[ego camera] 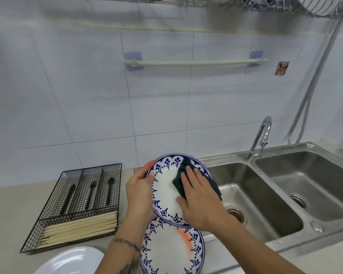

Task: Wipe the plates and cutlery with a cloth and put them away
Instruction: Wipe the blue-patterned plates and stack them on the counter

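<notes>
Plate (167,186) (held tilted) under cloth (178,183), both hands.

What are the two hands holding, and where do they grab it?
The left hand grips the blue-patterned plate by its left rim, tilting it up. The right hand presses a dark cloth flat against the plate's face.

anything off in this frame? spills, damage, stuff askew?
One thing: the lower plate on the counter, below the plate being wiped with the dark cloth, has an orange smear on its white face near the right rim. It looks like leftover residue. No cracks or chips are visible, and nothing is spilled.
</notes>
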